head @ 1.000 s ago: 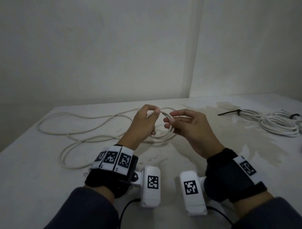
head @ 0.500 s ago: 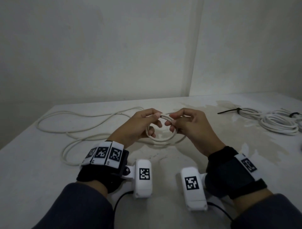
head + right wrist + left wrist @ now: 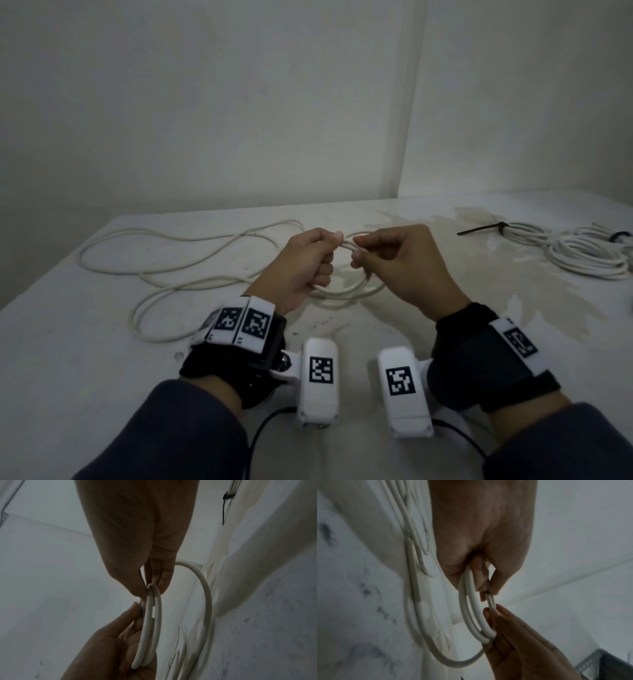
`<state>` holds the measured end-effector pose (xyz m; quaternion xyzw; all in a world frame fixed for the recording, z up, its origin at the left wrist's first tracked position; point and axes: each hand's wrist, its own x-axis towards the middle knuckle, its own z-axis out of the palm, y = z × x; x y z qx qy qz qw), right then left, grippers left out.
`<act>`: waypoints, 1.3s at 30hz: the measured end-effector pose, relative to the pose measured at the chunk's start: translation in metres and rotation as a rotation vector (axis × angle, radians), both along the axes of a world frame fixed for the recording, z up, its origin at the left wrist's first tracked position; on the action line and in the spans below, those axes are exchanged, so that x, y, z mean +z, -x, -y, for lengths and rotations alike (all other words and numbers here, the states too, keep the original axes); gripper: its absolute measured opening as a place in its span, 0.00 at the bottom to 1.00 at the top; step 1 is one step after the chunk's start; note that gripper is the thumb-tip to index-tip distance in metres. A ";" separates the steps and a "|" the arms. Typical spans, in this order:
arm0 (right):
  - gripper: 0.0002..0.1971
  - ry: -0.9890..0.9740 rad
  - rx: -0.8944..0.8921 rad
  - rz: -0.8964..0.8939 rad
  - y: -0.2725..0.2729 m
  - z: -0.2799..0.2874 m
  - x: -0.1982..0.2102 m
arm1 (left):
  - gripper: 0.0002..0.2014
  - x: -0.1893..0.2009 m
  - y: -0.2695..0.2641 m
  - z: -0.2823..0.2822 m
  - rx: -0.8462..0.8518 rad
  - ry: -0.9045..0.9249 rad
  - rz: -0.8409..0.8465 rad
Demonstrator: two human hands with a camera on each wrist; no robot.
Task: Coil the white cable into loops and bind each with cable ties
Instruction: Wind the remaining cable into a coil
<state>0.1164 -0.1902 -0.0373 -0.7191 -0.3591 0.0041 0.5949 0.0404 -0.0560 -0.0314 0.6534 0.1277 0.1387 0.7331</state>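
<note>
A long white cable point(image 3: 178, 289) sprawls over the left half of the white table point(image 3: 68, 377). Its near end is wound into a small coil of two loops point(image 3: 346, 293) held just above the table. My left hand point(image 3: 308, 263) pinches the top of the coil between thumb and forefinger, with the loops running through its curled fingers point(image 3: 479, 577). My right hand point(image 3: 394, 260) pinches the same coil point(image 3: 150, 622) right beside it, thumb against fingers point(image 3: 164, 582). The cable's cut end point(image 3: 490, 599) pokes out between the two hands.
At the far right lies a coiled white cable bundle point(image 3: 582, 253) bound with a black cable tie point(image 3: 486, 229), whose tail sticks out to the left. Walls meet in a corner behind the table. The table's left edge runs near the loose cable.
Both hands sank a little toward the table and drew closer together. A second loop has joined the coil held between them.
</note>
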 end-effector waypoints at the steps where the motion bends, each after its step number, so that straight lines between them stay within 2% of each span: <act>1: 0.07 0.020 -0.014 0.034 -0.001 0.000 0.000 | 0.12 0.001 0.000 0.002 0.019 -0.090 -0.013; 4: 0.07 0.054 -0.019 0.108 -0.003 0.005 0.001 | 0.10 0.002 0.001 0.004 0.010 -0.333 -0.053; 8: 0.05 0.069 0.010 0.202 0.000 0.010 0.006 | 0.12 0.009 0.005 0.003 -0.051 -0.474 -0.084; 10: 0.08 0.046 0.007 0.239 0.001 0.009 0.007 | 0.13 0.014 0.006 0.002 -0.049 -0.536 -0.062; 12: 0.14 0.024 -0.068 0.316 -0.001 0.008 0.006 | 0.13 0.019 0.007 0.002 -0.031 -0.620 -0.031; 15: 0.15 0.044 -0.177 0.403 -0.006 0.008 0.004 | 0.14 0.023 0.009 0.003 -0.044 -0.684 0.006; 16: 0.17 0.053 -0.170 0.364 -0.005 0.008 0.003 | 0.14 0.023 0.010 0.003 -0.066 -0.675 0.024; 18: 0.17 0.025 -0.061 0.163 -0.004 0.008 0.004 | 0.14 0.025 0.012 0.006 -0.107 -0.634 0.086; 21: 0.01 -0.028 0.242 -0.195 0.004 0.007 0.012 | 0.14 0.026 0.013 0.010 -0.076 -0.596 0.205; 23: 0.09 -0.083 0.351 -0.375 0.009 0.003 0.014 | 0.14 0.024 0.010 0.011 -0.026 -0.547 0.238; 28: 0.14 -0.218 0.366 -0.538 0.012 -0.005 0.011 | 0.16 0.014 -0.002 0.019 0.106 -0.398 0.170; 32: 0.22 -0.281 0.386 -0.607 0.013 -0.004 0.012 | 0.16 0.012 -0.006 0.023 0.083 -0.219 0.169; 36: 0.22 -0.391 0.551 -0.803 0.014 -0.005 0.014 | 0.17 0.010 -0.009 0.019 0.049 -0.085 0.143; 39: 0.20 -0.385 0.695 -0.933 0.013 -0.003 0.014 | 0.20 0.005 -0.009 0.016 0.022 -0.021 0.121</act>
